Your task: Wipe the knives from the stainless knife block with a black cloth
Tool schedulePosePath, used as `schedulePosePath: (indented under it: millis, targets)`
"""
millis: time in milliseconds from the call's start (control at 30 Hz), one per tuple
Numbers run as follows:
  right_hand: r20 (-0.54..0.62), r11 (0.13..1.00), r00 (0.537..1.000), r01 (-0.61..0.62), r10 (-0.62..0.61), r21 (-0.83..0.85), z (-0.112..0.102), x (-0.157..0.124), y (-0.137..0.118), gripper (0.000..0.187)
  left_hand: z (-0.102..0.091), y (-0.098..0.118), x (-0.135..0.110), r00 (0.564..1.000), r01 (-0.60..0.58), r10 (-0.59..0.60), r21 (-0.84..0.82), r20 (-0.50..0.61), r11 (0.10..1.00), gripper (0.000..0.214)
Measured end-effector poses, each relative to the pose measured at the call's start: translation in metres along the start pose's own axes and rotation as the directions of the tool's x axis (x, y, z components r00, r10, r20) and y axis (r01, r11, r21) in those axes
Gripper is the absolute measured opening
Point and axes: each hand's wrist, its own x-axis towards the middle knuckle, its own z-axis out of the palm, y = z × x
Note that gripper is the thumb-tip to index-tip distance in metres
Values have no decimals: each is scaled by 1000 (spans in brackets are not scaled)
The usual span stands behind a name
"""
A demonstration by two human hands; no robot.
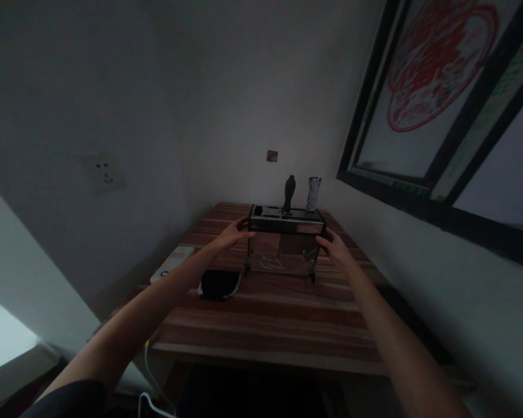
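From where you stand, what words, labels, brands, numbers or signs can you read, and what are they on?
None that I can read.
Framed window: red design and green marks, too blurred to read.
White box: dark round mark, too small to make out.
Metal-topped box between the left hand and right hand: no readable lettering shows.

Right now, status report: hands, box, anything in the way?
Left hand and right hand holding opposite sides of box. Box upright, black handle on top. Dark pouch nearer, leftward, not between hands and box.

Machine [286, 225] on table [279, 325]; perhaps a pouch [219, 284] front-left.
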Motion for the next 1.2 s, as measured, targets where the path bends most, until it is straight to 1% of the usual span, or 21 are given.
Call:
schedulePosePath:
  millis: [167, 267, 333, 467, 700, 1067, 1200]
  targets:
    - [-23, 1000, 1000, 3, -3, 0, -10, -3, 13, 46, 6, -8, -1, 1000, -8, 8, 39, 4, 999, 71]
    - [-26, 1000, 1000, 11, -11, 2, -12, -4, 18, 45, 8, -10, -3, 1000, -6, 6, 65, 2, 998, 75]
    - [-22, 1000, 1000, 13, -13, 4, -13, -4, 19, 45, 9, -12, -5, 1000, -3, 3, 51, 0, 999, 78]
    - [-16, 1000, 1000, 4, -4, 9, -11, -5, 21, 46, 9, -14, -7, 1000, 5, -5, 22, 2, 1000, 80]
    - [-5, 1000, 1000, -24, 24, -3, -8, -8, 21, 47, 8, -10, -12, 1000, 7, -7, 21, 15, 1000, 79]
    - [-16, 999, 999, -47, 47, -19, -8, -11, 21, 51, 6, -15, -8, 999, 28, -29, 42, 14, 999, 78]
    - [-21, 999, 999, -50, 50, -21, -7, -12, 22, 53, 7, -15, -9, 1000, 16, -16, 60, 3, 998, 76]
